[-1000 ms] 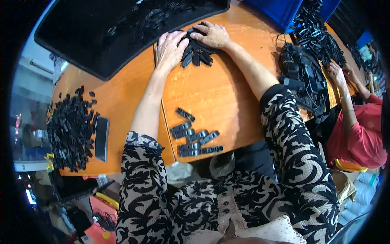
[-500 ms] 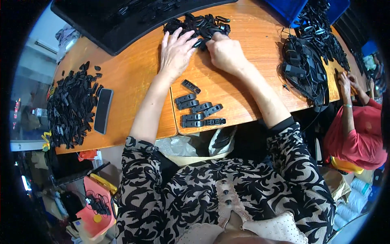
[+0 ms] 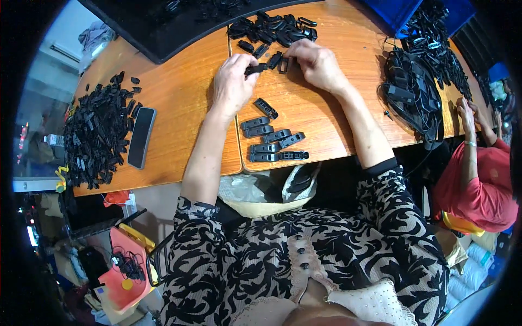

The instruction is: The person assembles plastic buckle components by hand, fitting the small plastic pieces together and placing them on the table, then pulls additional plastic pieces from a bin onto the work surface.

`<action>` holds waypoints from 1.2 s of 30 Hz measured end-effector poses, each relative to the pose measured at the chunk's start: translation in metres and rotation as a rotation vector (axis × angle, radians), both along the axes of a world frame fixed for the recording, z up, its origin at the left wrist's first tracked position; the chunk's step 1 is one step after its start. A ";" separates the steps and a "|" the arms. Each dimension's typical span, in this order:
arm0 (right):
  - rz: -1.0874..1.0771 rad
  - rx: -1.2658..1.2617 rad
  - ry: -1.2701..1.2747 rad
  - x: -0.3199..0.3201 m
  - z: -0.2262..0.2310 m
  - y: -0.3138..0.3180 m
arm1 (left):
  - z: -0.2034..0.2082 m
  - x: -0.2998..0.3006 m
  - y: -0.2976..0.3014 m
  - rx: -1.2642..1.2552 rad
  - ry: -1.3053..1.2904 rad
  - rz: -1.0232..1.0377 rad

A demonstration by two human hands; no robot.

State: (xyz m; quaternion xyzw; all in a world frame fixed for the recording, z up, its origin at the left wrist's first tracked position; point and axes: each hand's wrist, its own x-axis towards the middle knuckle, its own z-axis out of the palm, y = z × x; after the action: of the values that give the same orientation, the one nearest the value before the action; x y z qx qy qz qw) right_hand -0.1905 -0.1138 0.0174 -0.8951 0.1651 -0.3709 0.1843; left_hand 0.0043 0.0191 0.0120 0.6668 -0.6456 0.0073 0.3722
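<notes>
My left hand [image 3: 232, 87] pinches a small black plastic part [image 3: 255, 69] between thumb and fingers, just above the wooden table. To its right, the fingers of my right hand [image 3: 319, 66] close on a black rectangular plastic frame [image 3: 283, 66]. Another black part lies between the two hands. Just beyond them is a loose heap of black plastic parts [image 3: 272, 28], with a couple of pieces lying at its near side. Closer to me, several black oblong plastic pieces [image 3: 263, 148] sit in short rows, and a single open-sided one [image 3: 266, 108] lies at a slant above them.
A large pile of black parts [image 3: 98, 130] and a dark phone [image 3: 142, 137] occupy the left side. At the back stands a black tray [image 3: 163, 46]. On the right are a black mesh bag with cables [image 3: 410, 98], blue bins [image 3: 389, 13] and a co-worker in red [image 3: 478, 182].
Both hands have drawn back from the heap toward me and now hold separate parts. A few pieces have come away from the heap's near side. The whole view has shifted slightly.
</notes>
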 end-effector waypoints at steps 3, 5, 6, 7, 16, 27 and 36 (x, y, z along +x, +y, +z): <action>-0.023 -0.304 0.186 0.002 -0.001 0.008 | -0.007 0.007 0.000 -0.012 0.199 -0.028; -0.029 -0.297 0.268 0.006 -0.001 0.011 | -0.010 0.009 0.001 0.040 0.285 -0.048; -0.016 -0.363 0.217 0.008 -0.002 0.010 | -0.008 0.006 -0.001 0.039 0.285 -0.049; -0.002 -0.429 0.165 0.009 -0.003 0.010 | -0.006 0.003 -0.003 0.044 0.433 -0.064; 0.007 0.095 -0.007 0.021 -0.008 0.023 | -0.013 0.004 -0.006 0.102 0.541 -0.153; 0.210 1.219 0.088 0.017 0.006 0.030 | -0.007 0.001 -0.002 0.124 0.483 -0.167; 0.279 1.240 0.046 0.012 0.011 0.030 | -0.012 0.003 -0.003 0.131 0.598 -0.269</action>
State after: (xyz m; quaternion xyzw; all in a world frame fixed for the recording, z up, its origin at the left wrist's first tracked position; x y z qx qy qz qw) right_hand -0.1788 -0.0838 0.0286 -0.6428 0.2351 -0.1595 0.7114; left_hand 0.0070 0.0159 0.0000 0.5708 -0.5892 -0.2794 0.4989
